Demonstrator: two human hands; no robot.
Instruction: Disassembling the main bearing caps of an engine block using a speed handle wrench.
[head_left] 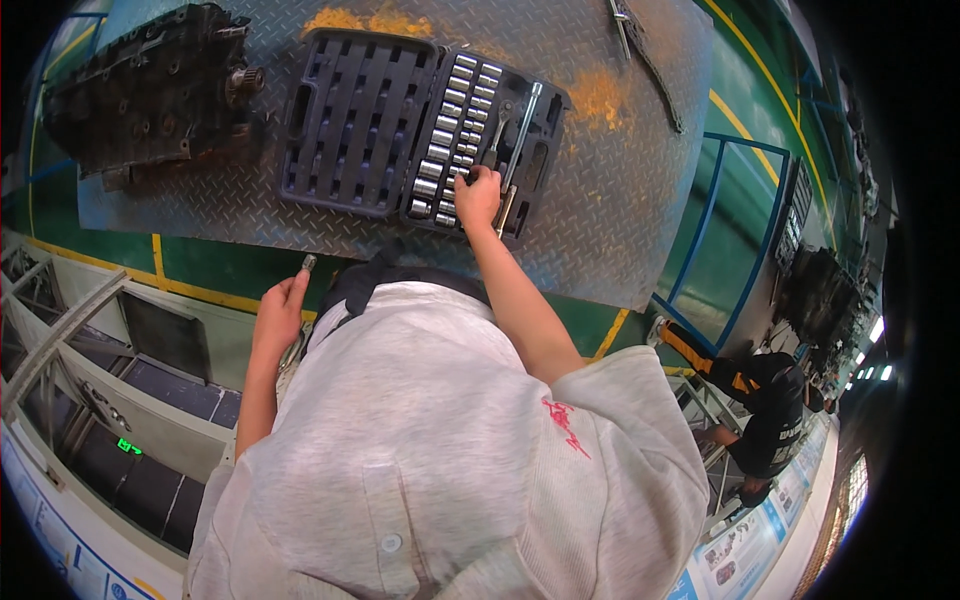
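Observation:
Off the table's near edge, my left hand pinches a small shiny metal socket at its fingertips. My right hand reaches into an open black socket set case, fingers curled down beside the rows of chrome sockets. Just beyond those fingers lies a ratchet wrench, its lower handle end close to them. Whatever the right fingertips grip is hidden under the hand. A long extension bar lies in the case to the right. The case's ribbed lid is folded flat to the left.
A dark engine block stands on the left of the worn steel table. A long thin metal tool lies at the far right. Metal framework is at lower left. Another person bends over at the right, beyond a blue rail.

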